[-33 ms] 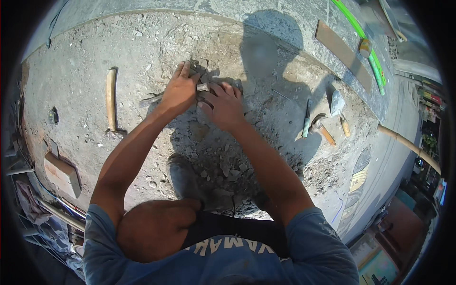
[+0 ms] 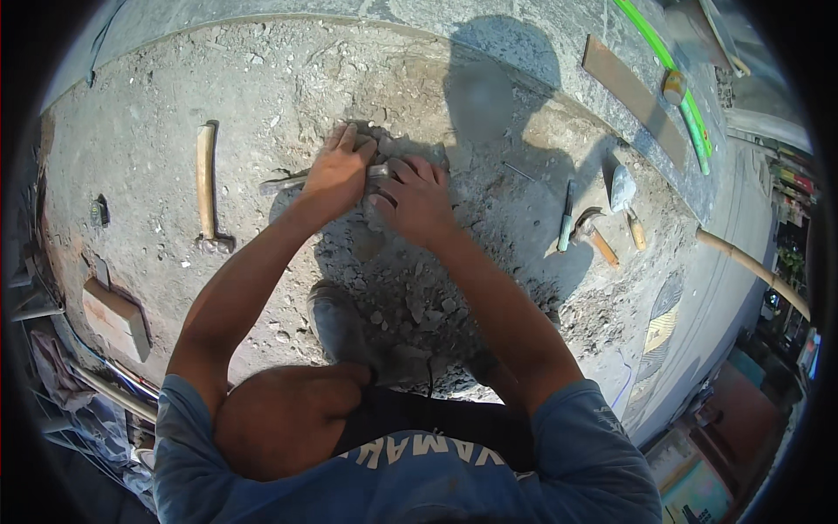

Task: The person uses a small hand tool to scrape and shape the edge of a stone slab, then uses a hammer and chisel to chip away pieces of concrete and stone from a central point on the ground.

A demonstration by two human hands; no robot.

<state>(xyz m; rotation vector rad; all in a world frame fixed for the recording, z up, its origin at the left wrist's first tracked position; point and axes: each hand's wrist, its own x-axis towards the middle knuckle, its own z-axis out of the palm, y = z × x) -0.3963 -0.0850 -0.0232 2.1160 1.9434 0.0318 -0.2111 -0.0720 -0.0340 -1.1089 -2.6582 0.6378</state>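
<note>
Both hands are down on the broken ground ahead of my feet. My left hand (image 2: 339, 175) has its fingers stretched forward over the rubble, touching the edge of a grey concrete lump (image 2: 393, 147). My right hand (image 2: 421, 199) is closed, its fingers bent over the broken material; what they grip is hidden beneath them. Between the hands shows a short, thick grey metal piece (image 2: 380, 172). Beside my left wrist a dusty bar-like tool (image 2: 284, 184) lies on the ground. Whether it joins the metal piece is hidden by my hand.
To the left lie a wooden-handled hammer (image 2: 206, 183) and a pale block (image 2: 115, 320). To the right are a thin rod (image 2: 518, 171), a narrow green-handled tool (image 2: 566, 218), a smaller hammer (image 2: 597, 237) and a trowel (image 2: 624, 196). Loose rubble (image 2: 419, 306) lies by my boot (image 2: 336, 319).
My left hand has shifted slightly toward me and to the right, and more of the grey lump shows beyond the fingers. The whole view has moved a little.
</note>
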